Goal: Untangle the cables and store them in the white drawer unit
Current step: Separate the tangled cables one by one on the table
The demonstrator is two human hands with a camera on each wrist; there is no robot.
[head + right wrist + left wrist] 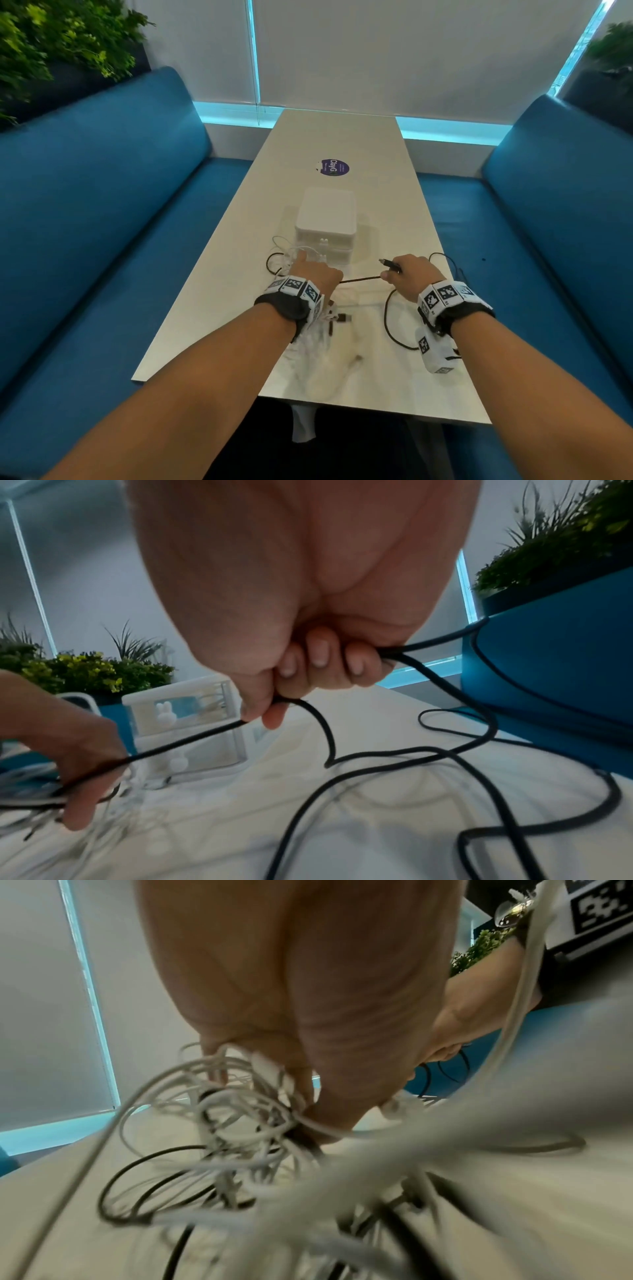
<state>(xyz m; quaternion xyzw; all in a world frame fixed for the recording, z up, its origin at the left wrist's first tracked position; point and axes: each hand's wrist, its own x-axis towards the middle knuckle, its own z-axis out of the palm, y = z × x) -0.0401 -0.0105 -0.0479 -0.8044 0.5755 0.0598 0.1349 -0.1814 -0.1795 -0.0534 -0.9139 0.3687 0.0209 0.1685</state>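
**Black cable drawn taut between two hands**

In front of the white drawer unit (325,226) on the bench (394,192), the left hand (317,274) has its grip clamped on the tangled bundle of cables (232,1123). The right hand (411,274), right of the unit's front, has its grip clamped on the black cable (192,741), which stretches across to the left hand.
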